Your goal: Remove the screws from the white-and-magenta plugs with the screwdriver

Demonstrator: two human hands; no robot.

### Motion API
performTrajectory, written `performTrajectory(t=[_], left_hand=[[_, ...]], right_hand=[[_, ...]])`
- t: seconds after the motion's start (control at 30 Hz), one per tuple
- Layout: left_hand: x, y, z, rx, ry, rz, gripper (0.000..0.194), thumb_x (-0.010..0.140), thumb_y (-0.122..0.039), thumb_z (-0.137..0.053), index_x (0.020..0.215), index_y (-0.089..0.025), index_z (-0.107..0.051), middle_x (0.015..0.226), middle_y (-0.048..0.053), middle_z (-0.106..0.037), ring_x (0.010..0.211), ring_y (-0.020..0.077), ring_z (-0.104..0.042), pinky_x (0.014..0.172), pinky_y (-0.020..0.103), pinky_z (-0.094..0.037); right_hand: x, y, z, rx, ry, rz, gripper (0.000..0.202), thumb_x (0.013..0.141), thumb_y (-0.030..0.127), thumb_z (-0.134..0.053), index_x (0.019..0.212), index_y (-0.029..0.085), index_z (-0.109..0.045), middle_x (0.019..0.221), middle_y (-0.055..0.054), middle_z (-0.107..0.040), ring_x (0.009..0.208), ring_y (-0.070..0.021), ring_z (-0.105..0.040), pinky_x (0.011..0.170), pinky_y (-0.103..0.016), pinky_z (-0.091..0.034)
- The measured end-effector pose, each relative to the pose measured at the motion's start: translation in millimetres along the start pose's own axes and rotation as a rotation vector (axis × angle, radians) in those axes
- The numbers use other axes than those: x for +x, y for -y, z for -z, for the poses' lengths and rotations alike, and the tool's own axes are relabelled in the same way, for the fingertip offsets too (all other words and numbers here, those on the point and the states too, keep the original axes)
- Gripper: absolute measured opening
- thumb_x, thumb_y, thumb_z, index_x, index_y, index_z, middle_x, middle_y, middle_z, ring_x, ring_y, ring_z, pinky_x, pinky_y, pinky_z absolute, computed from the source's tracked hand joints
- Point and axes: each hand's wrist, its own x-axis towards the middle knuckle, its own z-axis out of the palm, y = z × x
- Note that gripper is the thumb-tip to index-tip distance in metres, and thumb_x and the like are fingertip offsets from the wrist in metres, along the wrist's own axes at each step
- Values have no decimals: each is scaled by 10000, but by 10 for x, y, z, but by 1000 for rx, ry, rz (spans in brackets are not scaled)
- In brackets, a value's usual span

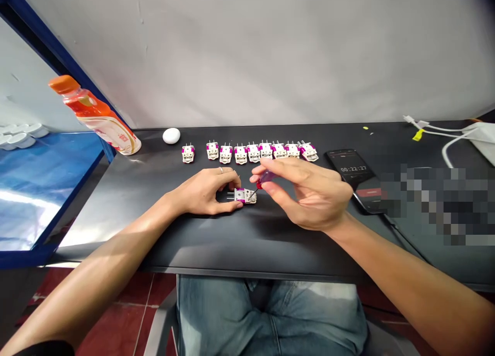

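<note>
On the dark tabletop, a white and purple electrical plug [240, 194] lies with its metal pins pointing left. My left hand [211, 191] is closed around it, thumb on the near side and fingers on the far side. Between the thumb and fingers of my right hand [309, 191] is a small screwdriver [265, 179] with a purple and red handle. Its thin shaft slants down to the plug's right end; whether the tip sits in a screw is too small to tell. Behind the hands stands a row of several similar plugs [240, 155], with one plug [188, 154] apart at the left.
A white egg-shaped object [171, 135] and an orange-capped bottle [100, 116] are at the back left. To the right lies a phone [353, 178] showing a timer, its cable running to the table's front edge. White cables [448, 131] lie at the far right. A wall borders the back.
</note>
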Motion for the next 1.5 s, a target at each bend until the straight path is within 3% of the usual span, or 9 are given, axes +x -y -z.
performTrajectory(t=[0.07, 0.23, 0.43, 0.57, 0.77, 0.93, 1.13, 1.33, 1.5], left_hand=[[1, -7, 5, 2, -10, 1, 326, 1004, -518, -784, 1062, -211, -690, 967, 39, -742, 867, 205, -686, 771, 315, -490], [1, -17, 10, -8, 11, 25, 330, 1011, -520, -774, 1102, -212, -700, 986, 39, -749, 869, 201, -681, 773, 314, -495], [-4, -2, 2, 2, -6, -4, 325, 1014, -514, -775, 1071, -206, -690, 973, 42, -741, 870, 202, -676, 775, 315, -486], [-9, -5, 0, -2, -1, 10, 328, 1014, -505, -779, 1119, -203, -705, 990, 39, -745, 876, 198, -678, 772, 307, -490], [-4, -1, -5, -5, -24, -27, 338, 1021, -516, -780, 1098, -194, -711, 958, 40, -733, 846, 199, -672, 767, 311, -497], [-8, 18, -15, 3, -19, -8, 333, 1018, -506, -785, 1125, -200, -712, 988, 40, -743, 862, 197, -681, 775, 307, -505], [-3, 25, -21, 1, -27, -35, 338, 1026, -524, -769, 1089, -198, -709, 981, 49, -742, 854, 198, -672, 781, 315, -503], [-9, 26, -19, 6, -12, -16, 331, 1027, -500, -775, 1144, -197, -712, 1008, 47, -751, 878, 200, -685, 797, 317, -508], [-12, 20, -8, 9, -21, -27, 329, 1025, -515, -778, 1095, -202, -704, 988, 47, -750, 861, 200, -682, 778, 317, -493]], right_hand=[[-3, 2, -2, 20, 12, -34, 730, 996, -18, -729, 1618, 363, -717, 1250, -49, -896, 1025, -224, -893, 957, -427, -792], [-1, -10, 1, -29, -30, 23, 699, 926, 33, -893, 1525, 378, -791, 1212, -51, -874, 906, -206, -863, 734, -347, -770], [-21, -1, 1, 33, 30, -79, 710, 1013, 7, -736, 1628, 361, -711, 1279, -55, -890, 1066, -241, -893, 1010, -446, -783], [-9, -6, 13, -9, 11, 26, 720, 952, 19, -864, 1581, 352, -753, 1243, -59, -882, 970, -205, -876, 845, -348, -773], [-16, 3, 28, 84, 109, -89, 724, 1059, -1, -657, 1696, 342, -638, 1336, -85, -867, 1070, -219, -887, 965, -422, -786], [-27, -11, 11, 18, 47, 7, 689, 987, 36, -834, 1587, 361, -741, 1240, -64, -855, 970, -207, -869, 819, -363, -782], [-47, 32, 10, 217, 111, -206, 599, 1078, 18, -664, 1609, 293, -701, 1370, -100, -858, 1099, -207, -891, 959, -377, -789], [-24, -17, 14, 46, 43, 7, 633, 962, 29, -867, 1517, 322, -784, 1191, -48, -878, 982, -196, -876, 877, -343, -777], [-44, 9, -4, 187, 84, -158, 640, 1041, -6, -696, 1609, 288, -704, 1331, -86, -867, 1088, -206, -894, 937, -360, -790]])
